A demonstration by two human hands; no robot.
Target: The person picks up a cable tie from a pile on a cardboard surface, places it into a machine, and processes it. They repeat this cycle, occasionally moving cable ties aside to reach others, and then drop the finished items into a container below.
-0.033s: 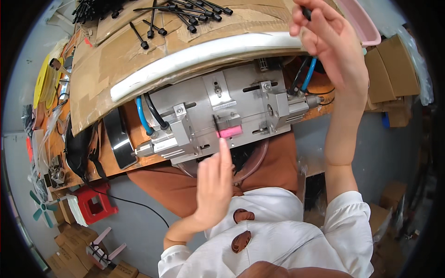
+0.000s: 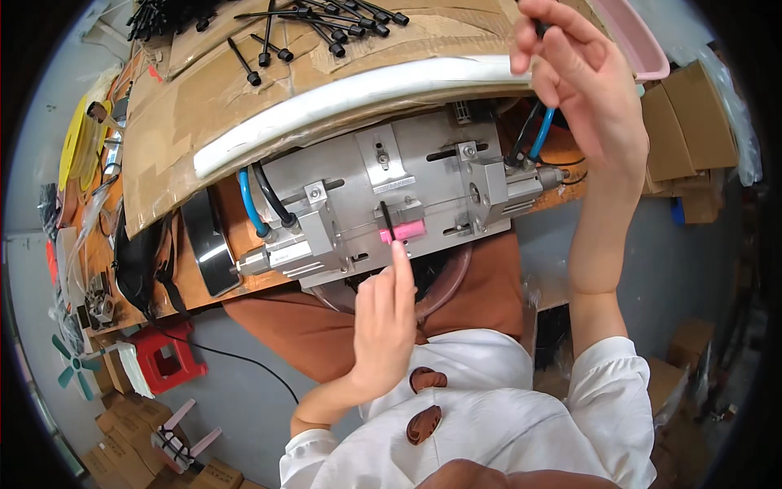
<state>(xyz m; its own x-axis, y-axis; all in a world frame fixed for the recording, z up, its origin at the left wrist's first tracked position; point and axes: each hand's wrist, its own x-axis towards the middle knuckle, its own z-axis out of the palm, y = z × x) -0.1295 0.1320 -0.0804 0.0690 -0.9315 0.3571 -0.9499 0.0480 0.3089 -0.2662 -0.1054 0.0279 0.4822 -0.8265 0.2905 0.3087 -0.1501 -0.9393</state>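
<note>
My left hand [image 2: 384,322] points its index finger up at the metal fixture. A thin black rod [image 2: 387,218] sticks out from its fingertip, pinched there, the thumb hidden. The rod crosses over a pink block [image 2: 405,231] at the front of a small metal holder [image 2: 399,209] on the steel plate [image 2: 358,175]. My right hand [image 2: 582,81] is raised at the upper right, fingers curled, with a small black piece [image 2: 541,29] between them, mostly covered. Several black rods with knobbed ends [image 2: 336,49] lie on the cardboard beyond the fixture.
Two metal cylinders, left [image 2: 305,248] and right [image 2: 509,191], flank the plate, with blue hoses [image 2: 251,204]. A white padded strip [image 2: 358,98] edges the cardboard [image 2: 163,171]. A phone [image 2: 210,244] lies left; a pink bin [image 2: 631,37] stands at the upper right.
My left hand has shifted slightly right and up, carrying the black rod over the pink block. My right hand has barely moved.
</note>
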